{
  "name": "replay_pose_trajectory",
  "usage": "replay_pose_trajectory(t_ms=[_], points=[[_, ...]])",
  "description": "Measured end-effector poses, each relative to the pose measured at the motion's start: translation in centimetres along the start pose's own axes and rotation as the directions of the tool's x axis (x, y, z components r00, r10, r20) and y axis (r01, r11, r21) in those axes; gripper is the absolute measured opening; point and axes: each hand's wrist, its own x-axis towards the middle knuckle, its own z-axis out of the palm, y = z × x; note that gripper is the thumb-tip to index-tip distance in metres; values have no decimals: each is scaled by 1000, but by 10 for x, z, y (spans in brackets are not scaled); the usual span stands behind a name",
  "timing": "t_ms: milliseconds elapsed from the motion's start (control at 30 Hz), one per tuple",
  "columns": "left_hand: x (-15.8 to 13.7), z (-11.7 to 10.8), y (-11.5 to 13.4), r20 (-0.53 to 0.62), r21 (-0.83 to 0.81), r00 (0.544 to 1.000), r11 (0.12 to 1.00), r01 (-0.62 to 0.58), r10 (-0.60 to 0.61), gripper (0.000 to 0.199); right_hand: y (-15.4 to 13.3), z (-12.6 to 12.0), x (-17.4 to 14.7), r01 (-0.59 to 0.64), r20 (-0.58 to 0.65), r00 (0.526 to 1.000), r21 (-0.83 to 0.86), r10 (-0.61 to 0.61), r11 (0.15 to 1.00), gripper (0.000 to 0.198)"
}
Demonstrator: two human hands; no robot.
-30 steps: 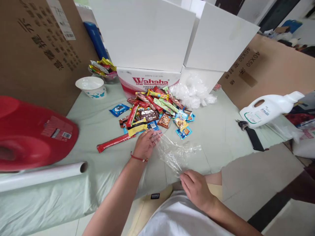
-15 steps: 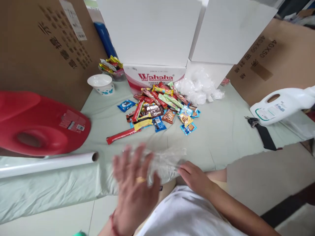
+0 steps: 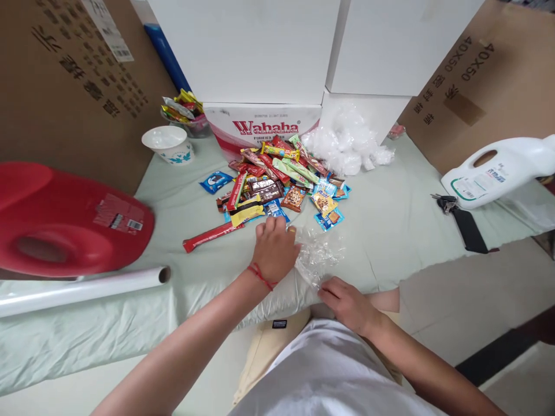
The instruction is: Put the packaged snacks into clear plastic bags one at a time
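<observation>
My left hand, with a red cord at the wrist, reaches to the near edge of a pile of wrapped snacks. Its fingers are bent down and closed at the near edge of a blue snack packet; the fingertips are partly hidden. A clear plastic bag lies crumpled on the table beside this hand. My right hand pinches the near edge of that bag between thumb and fingers. Close to the left hand are a yellow packet, a brown cookie packet and a long red stick packet.
Crumpled clear plastic bags lie behind the pile, against white boxes. A paper cup, red jug and white roll are on the left. Keys with a black holder and a white bottle lie right.
My left hand has moved from above the plastic bag forward and right to the snack pile, its spread fingers now bent. My right hand still pinches the bag. The view has shifted slightly.
</observation>
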Motion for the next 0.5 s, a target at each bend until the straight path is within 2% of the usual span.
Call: replay_pose_trajectory(t_ms=[67, 133, 200, 233, 333, 433, 500], points=[[15, 2, 10, -43, -50, 992, 991, -121, 119, 38, -1, 2, 0, 18, 1, 1000, -2, -18, 1000, 27], [30, 9, 16, -14, -128, 951, 943, -308, 309, 51, -2, 4, 0, 26, -2, 1000, -17, -26, 1000, 28], [43, 18, 18, 118, -162, 884, 887, -432, 452, 52, -3, 6, -1, 20, -7, 1000, -41, -21, 999, 27], [48, 22, 17, 204, -153, 857, 880, -450, 473, 51, -3, 6, -1, 14, -9, 1000, -54, -15, 998, 27], [53, 26, 10, 414, -126, 819, 916, -381, 398, 41, -4, -1, -5, 2, -16, 1000, -77, -3, 997, 24], [41, 20, -2, 451, -232, 851, 956, -180, 270, 7, -4, -17, -10, -28, 31, 999, 26, 27, 999, 14], [25, 13, -7, 415, -284, 896, 958, -36, 157, 28, -3, -30, -12, -130, 56, 991, 207, 120, 970, 15]])
